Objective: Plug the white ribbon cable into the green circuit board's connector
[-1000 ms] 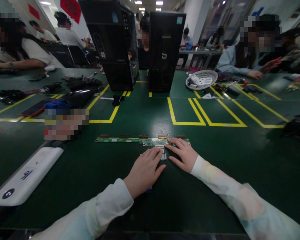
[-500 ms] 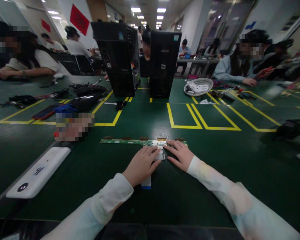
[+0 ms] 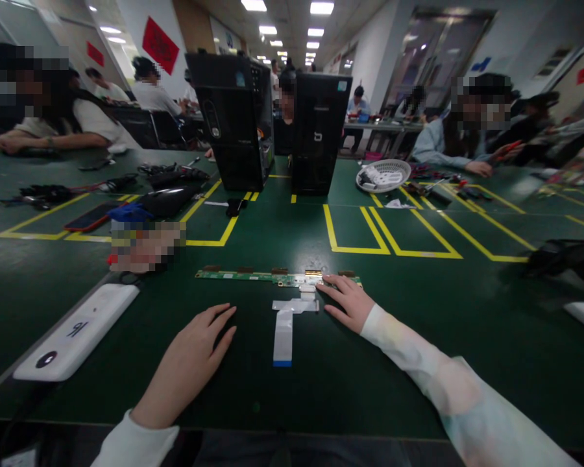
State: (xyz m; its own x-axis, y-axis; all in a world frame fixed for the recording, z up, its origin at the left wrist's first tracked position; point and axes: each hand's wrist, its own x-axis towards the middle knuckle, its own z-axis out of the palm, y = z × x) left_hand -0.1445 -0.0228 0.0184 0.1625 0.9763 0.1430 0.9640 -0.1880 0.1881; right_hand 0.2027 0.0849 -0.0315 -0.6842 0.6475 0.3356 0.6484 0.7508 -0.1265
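Observation:
A long, narrow green circuit board [image 3: 253, 275] lies across the dark green table [image 3: 370, 363] in front of me. A white flat ribbon cable [image 3: 283, 327] with a blue end runs from the board's middle toward me. My right hand [image 3: 346, 301] rests open with its fingertips on the board's right part, beside the cable's connector. My left hand [image 3: 189, 360] lies open and flat on the table, left of the cable and apart from it, holding nothing.
A white oblong device [image 3: 75, 331] lies at the left. Two black computer towers [image 3: 272, 123] stand at mid-table behind yellow tape outlines [image 3: 355, 237]. A white basket [image 3: 383, 175], phones, tools and cables lie farther off. Other people sit around the table's far sides.
My left hand has lifted off the ribbon cable and drawn back to the left, uncovering the cable. My right hand stays on the board.

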